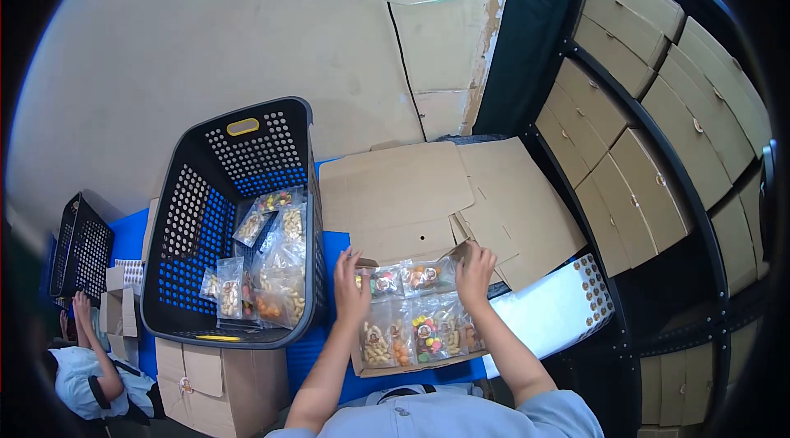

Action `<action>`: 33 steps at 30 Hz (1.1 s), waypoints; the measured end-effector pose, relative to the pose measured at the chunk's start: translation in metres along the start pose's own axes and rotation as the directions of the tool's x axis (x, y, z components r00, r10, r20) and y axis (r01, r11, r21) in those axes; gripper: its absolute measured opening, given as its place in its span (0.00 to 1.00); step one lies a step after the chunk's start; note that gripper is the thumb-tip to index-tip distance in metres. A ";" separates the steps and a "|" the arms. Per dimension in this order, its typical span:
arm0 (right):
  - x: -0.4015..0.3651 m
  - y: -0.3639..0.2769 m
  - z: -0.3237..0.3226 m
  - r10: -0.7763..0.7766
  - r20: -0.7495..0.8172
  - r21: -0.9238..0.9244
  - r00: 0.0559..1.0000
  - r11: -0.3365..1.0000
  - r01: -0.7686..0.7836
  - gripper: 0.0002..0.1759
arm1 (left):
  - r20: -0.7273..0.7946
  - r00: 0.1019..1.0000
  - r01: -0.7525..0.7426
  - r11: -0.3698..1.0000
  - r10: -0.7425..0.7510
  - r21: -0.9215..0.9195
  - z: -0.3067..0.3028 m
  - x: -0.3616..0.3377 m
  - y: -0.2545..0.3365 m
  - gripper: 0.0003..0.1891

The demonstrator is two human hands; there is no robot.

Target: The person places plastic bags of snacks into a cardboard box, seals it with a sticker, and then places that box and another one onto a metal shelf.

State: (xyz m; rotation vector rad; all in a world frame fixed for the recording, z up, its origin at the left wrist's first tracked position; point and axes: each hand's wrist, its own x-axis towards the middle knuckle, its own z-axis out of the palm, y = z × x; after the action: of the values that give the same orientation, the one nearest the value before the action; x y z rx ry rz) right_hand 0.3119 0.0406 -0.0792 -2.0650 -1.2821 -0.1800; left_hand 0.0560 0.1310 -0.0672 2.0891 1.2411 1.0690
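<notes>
An open cardboard box point(360, 367) lies in front of me, its lid folded back on the far side. Clear packets point(429, 331) of peanuts, orange balls and colourful sweets fill it in rows. At the far left corner, my left hand point(352, 294) has its fingers closed around the box's side flap. Across from it, my right hand point(475, 278) grips the flap at the far right corner. Parts of both flaps are hidden behind the fingers.
A black basket point(185, 319) with more packets stands to the left, above a closed carton point(247, 389). Flat cardboard point(527, 208) lies behind the box. A sticker sheet point(547, 315) is at right, beside shelves of boxes point(642, 183). Another person point(103, 380) works far left.
</notes>
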 end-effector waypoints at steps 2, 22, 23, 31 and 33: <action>0.009 0.005 -0.001 0.020 -0.064 0.010 0.998 1.000 -0.019 0.30 | -0.022 1.000 0.008 0.999 -0.007 0.051 -0.013 0.004 -0.002 0.23; 0.114 -0.250 -0.008 -0.582 -0.077 0.201 0.809 0.786 0.585 0.30 | -0.345 0.777 -0.417 0.841 0.527 0.345 -0.214 -0.057 0.104 0.12; 0.123 -0.269 -0.002 -0.658 -0.112 0.203 0.745 0.719 0.665 0.28 | -0.432 0.779 -0.294 0.873 0.454 0.389 -0.228 -0.055 0.100 0.12; 0.171 -0.407 0.092 -0.974 -0.074 0.119 0.216 0.207 0.971 0.20 | -0.553 0.830 0.098 0.956 0.075 0.277 -0.244 -0.026 0.046 0.07; 0.170 -0.429 0.129 -0.983 0.156 0.129 0.094 0.114 0.985 0.17 | -0.517 0.855 0.111 0.955 0.050 0.275 -0.246 -0.034 0.045 0.04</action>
State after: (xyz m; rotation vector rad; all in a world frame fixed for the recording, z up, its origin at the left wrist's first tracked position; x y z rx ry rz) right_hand 0.0107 0.3631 0.1066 -0.7675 -2.6612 -0.5782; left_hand -0.1317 0.0836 0.0949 2.0425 1.7818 1.5897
